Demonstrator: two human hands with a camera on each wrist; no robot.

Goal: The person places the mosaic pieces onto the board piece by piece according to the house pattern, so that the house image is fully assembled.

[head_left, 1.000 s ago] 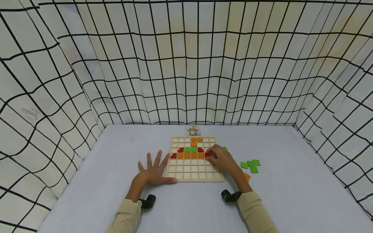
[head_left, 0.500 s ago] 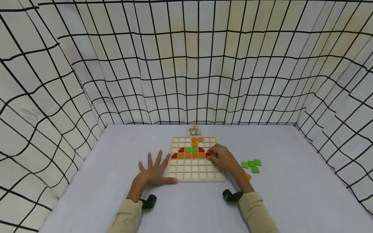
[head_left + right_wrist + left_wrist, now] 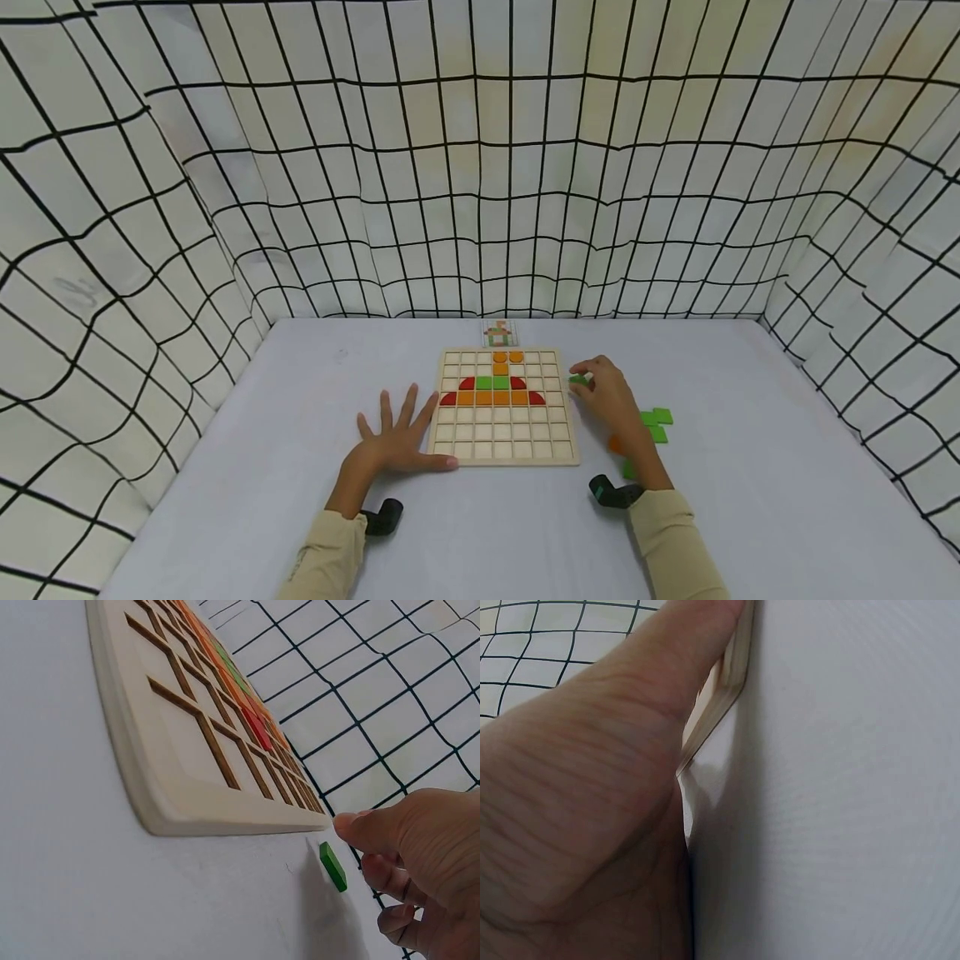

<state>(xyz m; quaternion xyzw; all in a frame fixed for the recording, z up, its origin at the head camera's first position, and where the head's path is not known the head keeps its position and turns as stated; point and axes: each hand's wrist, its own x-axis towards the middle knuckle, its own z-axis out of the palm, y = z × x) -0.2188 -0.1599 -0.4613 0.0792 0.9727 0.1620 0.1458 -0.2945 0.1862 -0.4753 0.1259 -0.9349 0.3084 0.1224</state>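
My left hand (image 3: 390, 446) lies spread beside the left edge of the wooden grid board (image 3: 442, 433), its thumb on the front left corner. In the left wrist view the thumb (image 3: 660, 667) overlaps the board's edge. Off the board's right side, my right hand (image 3: 607, 396) reaches to a green square tile (image 3: 579, 379), thumb and fingers on either side of it. In the right wrist view this green tile (image 3: 333, 867) shows just off the thumb tip, beside the board's edge. A red quarter-round tile (image 3: 536, 398) sits in the board at the right end of the orange row.
Several green tiles (image 3: 660, 416) and an orange tile (image 3: 615, 444) lie on the white table, partly behind my right forearm. A small pattern card (image 3: 499, 333) stands beyond the board. Black netting (image 3: 510, 200) encloses the table's back and sides.
My right hand has let go of the red tile, which stays in the board, and has moved right to the green tile. My left hand stays put.
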